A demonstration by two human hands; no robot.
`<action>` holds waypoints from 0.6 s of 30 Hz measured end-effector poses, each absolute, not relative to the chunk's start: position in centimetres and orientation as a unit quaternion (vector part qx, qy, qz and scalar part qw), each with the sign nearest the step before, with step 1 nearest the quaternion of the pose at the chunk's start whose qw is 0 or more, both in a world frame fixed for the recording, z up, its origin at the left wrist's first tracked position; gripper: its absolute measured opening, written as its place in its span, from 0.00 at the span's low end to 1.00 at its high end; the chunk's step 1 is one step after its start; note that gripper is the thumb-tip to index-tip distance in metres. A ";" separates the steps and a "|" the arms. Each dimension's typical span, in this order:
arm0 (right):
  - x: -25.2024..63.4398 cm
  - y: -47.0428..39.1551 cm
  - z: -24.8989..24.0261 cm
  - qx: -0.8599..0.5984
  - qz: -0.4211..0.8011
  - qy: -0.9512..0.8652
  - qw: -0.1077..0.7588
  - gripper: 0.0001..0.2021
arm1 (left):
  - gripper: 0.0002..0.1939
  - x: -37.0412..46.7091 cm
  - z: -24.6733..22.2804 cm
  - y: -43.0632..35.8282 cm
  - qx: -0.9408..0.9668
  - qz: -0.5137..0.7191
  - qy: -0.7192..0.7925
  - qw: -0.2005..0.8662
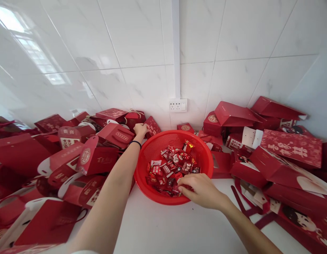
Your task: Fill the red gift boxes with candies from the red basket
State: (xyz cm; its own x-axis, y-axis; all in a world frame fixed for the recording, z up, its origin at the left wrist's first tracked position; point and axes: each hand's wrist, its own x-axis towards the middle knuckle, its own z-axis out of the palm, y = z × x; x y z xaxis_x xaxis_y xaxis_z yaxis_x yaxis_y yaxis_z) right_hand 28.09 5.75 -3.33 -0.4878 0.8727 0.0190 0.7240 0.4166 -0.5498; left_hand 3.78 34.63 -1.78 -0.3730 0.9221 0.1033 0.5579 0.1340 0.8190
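A red plastic basket (205, 158) with perforated sides holds a heap of small wrapped candies (171, 164), mostly red. My right hand (199, 188) reaches over its near right rim, fingers curled and pinched among the candies. A wrapped candy seems to be at the fingertips, partly hidden by them. My left hand (141, 130), a dark band at its wrist, is stretched past the basket's left side. Its fingers are closed at the left edge of a tilted red gift box (153, 126) with pale lettering; the fingertips are hidden.
Red gift boxes (97, 157) pile up on the left, several with cut-out handles. More red boxes (290, 148) and dark red ribbons (248, 211) lie on the right. Behind stands a white tiled wall (142, 42) with a socket (178, 105). Beneath everything is a white table (163, 225).
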 end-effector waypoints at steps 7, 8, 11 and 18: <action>28.1 5.8 -3.2 -0.487 0.229 -0.831 0.141 0.12 | 0.07 5.0 -1.6 33.7 0.514 0.405 0.717 0.239; 28.1 5.8 -3.2 -0.486 0.231 -0.831 0.142 0.12 | 0.10 5.2 -1.5 33.4 0.515 0.403 0.718 0.237; 28.2 5.9 -3.1 -0.478 0.249 -0.826 0.163 0.11 | 0.21 5.6 -1.0 32.3 0.517 0.407 0.722 0.214; 31.2 6.1 -1.7 -0.414 0.318 -0.798 0.300 0.08 | 0.13 6.5 1.2 29.1 0.532 0.455 0.704 0.121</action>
